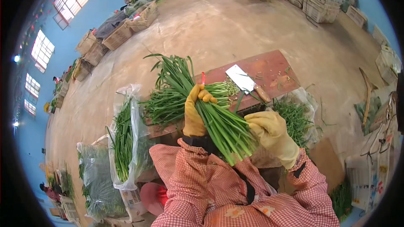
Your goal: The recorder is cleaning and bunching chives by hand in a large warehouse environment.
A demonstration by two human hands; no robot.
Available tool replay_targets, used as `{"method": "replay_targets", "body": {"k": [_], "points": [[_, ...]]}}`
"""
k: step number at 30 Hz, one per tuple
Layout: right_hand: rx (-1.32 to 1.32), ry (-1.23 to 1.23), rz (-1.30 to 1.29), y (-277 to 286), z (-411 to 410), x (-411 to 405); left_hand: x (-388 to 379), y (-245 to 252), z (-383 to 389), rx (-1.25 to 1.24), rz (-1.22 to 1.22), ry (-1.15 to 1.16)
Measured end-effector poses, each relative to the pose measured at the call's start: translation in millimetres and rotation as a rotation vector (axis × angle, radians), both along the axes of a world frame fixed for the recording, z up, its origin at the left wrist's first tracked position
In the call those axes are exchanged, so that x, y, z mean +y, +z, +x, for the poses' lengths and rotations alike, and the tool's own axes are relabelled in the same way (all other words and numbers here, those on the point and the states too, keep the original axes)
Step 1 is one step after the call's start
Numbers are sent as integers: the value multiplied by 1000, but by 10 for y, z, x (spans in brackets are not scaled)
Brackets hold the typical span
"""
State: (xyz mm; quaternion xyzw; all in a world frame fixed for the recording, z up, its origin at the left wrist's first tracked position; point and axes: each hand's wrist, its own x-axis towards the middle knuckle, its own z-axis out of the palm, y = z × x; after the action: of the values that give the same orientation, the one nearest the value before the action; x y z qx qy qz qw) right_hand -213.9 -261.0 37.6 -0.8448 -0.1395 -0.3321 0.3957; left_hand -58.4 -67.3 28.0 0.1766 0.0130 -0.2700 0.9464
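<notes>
My left hand [196, 108], in a yellow rubber glove, is closed around a bunch of green garlic chives [221, 124]. The stem ends fan out toward my lap, and the leaf tips point away to the upper left. Beside the stem ends is my right hand [270, 129], in a paler glove, with its fingers curled. Whether it grips any stems cannot be seen. A red strip [203, 78] sticks up by my left fingers. Behind the held bunch, more chives [167, 104] lie on a reddish-brown board [268, 66]. A cleaver [240, 77] with a wooden handle rests there, next to chopped stem pieces [233, 87].
At left stand a plastic bag of chives [123, 135] and a wrapped green bundle [102, 176]. A plastic-lined heap of green trimmings [292, 116] sits right of the board. White crates [363, 176] are at far right. Baskets [118, 34] line the left wall; people sit farther off.
</notes>
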Motion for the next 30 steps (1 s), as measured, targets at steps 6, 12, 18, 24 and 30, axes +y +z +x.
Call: {"method": "replay_targets", "body": {"k": [6, 12, 18, 24, 30], "points": [[-4, -69, 46, 90, -124, -127, -19, -105, -98, -36, -95, -27], [231, -291, 47, -19, -636, -814, 104, -69, 105, -60, -138, 109], [679, -457, -665, -8, -500, -885, 197, 137, 167, -263, 183, 208], [186, 105, -591, 220, 23, 26, 48, -135, 105, -62, 2, 84], [9, 137, -547, 48, 192, 77, 131, -110, -5, -35, 82, 152]]}}
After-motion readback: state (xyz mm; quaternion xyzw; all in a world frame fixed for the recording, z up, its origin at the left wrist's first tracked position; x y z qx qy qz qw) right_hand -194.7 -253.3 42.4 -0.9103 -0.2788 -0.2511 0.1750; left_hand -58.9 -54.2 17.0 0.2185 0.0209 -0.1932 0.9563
